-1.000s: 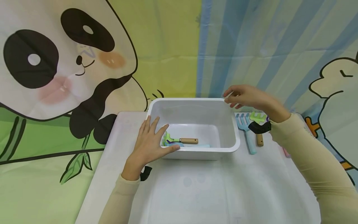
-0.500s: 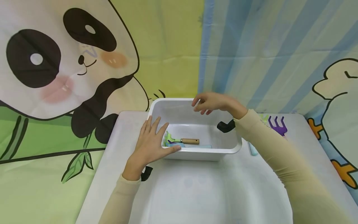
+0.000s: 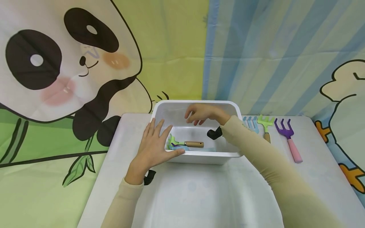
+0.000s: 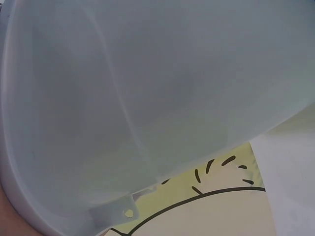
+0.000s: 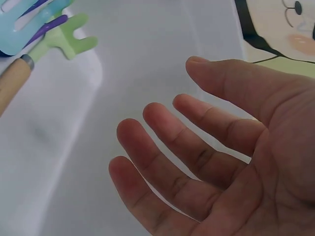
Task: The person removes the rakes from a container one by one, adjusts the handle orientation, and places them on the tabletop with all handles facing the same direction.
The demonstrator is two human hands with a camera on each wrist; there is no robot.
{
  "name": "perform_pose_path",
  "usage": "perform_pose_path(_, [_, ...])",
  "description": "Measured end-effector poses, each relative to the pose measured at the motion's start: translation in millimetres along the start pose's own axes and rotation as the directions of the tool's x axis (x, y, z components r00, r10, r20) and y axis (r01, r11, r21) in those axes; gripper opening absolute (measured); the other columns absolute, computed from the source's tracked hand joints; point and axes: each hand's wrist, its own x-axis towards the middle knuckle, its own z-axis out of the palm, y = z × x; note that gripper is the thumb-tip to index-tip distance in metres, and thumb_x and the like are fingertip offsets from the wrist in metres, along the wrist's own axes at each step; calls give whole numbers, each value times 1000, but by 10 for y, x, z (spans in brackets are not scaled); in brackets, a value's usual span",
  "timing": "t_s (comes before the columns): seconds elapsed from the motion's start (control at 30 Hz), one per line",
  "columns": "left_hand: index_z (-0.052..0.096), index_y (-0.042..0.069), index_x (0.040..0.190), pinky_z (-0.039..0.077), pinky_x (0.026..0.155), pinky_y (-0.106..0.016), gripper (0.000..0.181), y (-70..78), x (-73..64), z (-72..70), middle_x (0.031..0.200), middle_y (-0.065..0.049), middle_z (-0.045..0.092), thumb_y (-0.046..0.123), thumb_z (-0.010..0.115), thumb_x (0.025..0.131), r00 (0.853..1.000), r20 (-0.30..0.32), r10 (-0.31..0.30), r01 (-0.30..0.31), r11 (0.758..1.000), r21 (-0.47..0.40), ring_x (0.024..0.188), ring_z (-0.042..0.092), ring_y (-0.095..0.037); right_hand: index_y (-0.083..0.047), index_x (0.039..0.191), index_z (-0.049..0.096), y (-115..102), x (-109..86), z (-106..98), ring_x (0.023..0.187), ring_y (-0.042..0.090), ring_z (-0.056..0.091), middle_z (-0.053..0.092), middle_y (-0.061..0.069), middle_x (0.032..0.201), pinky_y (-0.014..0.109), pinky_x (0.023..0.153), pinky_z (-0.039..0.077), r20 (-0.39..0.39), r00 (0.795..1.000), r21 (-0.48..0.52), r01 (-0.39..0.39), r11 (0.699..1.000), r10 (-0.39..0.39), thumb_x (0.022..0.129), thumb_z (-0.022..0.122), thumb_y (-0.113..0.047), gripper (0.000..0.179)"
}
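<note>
My left hand (image 3: 154,144) rests on the front left rim of a white plastic bin (image 3: 211,154), its fingers spread. In the left wrist view the bin's wall (image 4: 172,88) fills most of the picture. My right hand (image 3: 203,113) hovers over the bin's inside, fingers loosely bent and holding nothing, as the right wrist view also shows. Below it, at the bin's front left, lies a small green hand rake (image 3: 194,144) with a wooden handle. A light blue hand fork (image 5: 19,34) and purple tines (image 5: 54,23) lie against it, their handles partly hidden.
Right of the bin, on the white table (image 3: 194,196), lie a blue hand fork (image 3: 252,123), a green rake (image 3: 265,123) with a wooden handle and a purple fork (image 3: 286,131) with a pink handle. My right sleeve partly covers the first two. A printed curtain (image 3: 176,50) hangs behind.
My right hand has moved left and lower, from the bin's right back corner to over its inside. The tools on the right have come into fuller view. My left hand stays on the rim.
</note>
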Motion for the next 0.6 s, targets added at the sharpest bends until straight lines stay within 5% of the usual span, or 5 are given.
perform_pose_path(0.6, [49, 13, 149, 3, 119, -53, 109, 2, -1, -4, 160, -18, 27, 93, 40, 75, 1000, 13, -11, 11, 1000, -1, 149, 5, -43, -1, 132, 58, 300, 315, 295, 103, 38, 64, 67, 9, 112, 48, 85, 55, 125, 992, -84, -14, 996, 25, 97, 67, -16, 40])
